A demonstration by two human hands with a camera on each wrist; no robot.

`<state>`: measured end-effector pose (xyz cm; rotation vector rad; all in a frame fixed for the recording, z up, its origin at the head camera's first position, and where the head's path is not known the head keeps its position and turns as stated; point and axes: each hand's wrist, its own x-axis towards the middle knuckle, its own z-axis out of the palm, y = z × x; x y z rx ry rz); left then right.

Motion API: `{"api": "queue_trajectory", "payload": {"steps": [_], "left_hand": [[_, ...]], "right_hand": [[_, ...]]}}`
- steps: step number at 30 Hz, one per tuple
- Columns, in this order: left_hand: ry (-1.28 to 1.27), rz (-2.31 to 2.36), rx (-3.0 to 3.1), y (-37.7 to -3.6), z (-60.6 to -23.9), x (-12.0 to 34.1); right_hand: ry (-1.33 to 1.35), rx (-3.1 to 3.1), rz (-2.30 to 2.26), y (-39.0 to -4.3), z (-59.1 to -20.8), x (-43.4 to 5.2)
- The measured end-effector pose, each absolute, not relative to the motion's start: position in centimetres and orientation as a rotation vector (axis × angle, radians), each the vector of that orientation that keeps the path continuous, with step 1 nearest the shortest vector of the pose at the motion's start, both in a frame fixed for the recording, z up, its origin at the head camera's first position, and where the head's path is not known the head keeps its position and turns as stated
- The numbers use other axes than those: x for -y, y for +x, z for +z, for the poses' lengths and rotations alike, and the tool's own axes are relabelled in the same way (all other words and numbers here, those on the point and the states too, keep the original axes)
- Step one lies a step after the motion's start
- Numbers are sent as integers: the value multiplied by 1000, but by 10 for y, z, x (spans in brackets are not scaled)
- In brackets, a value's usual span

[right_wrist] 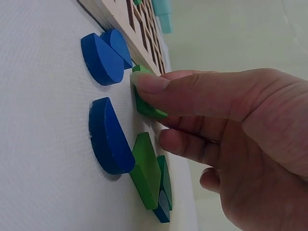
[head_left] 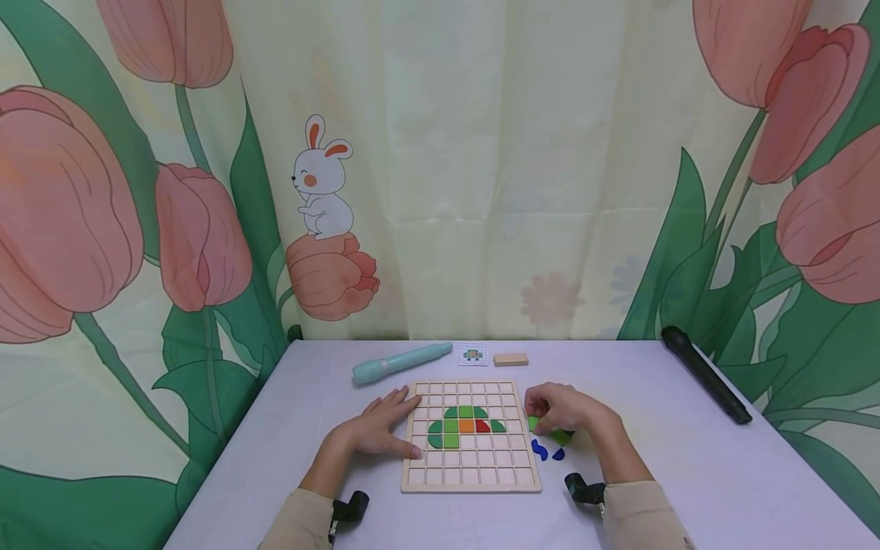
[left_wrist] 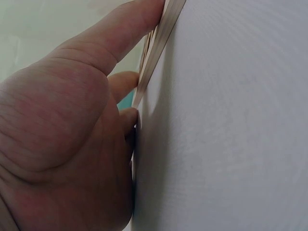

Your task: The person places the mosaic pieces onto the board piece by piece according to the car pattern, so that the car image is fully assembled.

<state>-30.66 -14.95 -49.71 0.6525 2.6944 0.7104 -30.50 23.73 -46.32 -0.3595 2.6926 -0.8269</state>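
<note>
A wooden grid board (head_left: pixel 470 466) lies on the white table, with green, orange and red pieces (head_left: pixel 466 425) set in its middle rows. My left hand (head_left: pixel 382 425) lies flat against the board's left edge (left_wrist: pixel 156 43), fingers straight. My right hand (head_left: pixel 560 411) is just right of the board and pinches a light green piece (right_wrist: pixel 147 107) between thumb and fingers. Blue half-round pieces (right_wrist: pixel 107 139) and more green pieces (right_wrist: pixel 148 175) lie on the table under that hand.
Behind the board lie a teal pen-like tube (head_left: pixel 401 362), a small picture card (head_left: pixel 472 354) and a wooden block (head_left: pixel 511 359). A black microphone (head_left: pixel 704 373) lies at the right edge of the table (head_left: pixel 687 473). A tulip-printed curtain hangs behind.
</note>
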Motion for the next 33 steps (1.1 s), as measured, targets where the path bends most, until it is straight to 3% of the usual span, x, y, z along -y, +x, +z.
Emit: {"api": "queue_trajectory", "payload": {"steps": [33], "left_hand": [[661,705,-2694,-308,-497,150]], "right_hand": [[-572,-2612,-1313,-313,-457,-227]]}}
